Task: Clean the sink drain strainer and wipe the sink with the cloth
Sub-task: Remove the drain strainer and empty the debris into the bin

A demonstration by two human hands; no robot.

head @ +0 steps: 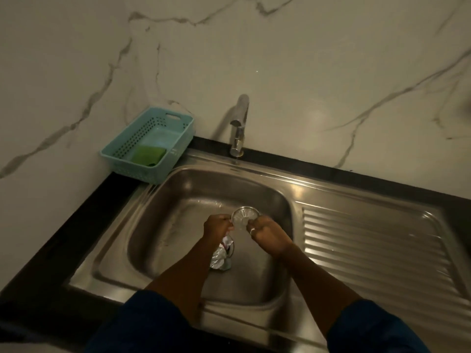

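Now I hold the round metal strainer lifted over the sink basin, my left hand pinching its left rim and my right hand gripping its right rim. A crumpled pale bundle shows just below the left hand; I cannot tell what it is. Behind stand a tap and a teal basket holding a green pad.

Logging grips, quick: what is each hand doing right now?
Left hand: pinches the round metal drain strainer at its left rim.
Right hand: pinches the strainer's right rim.
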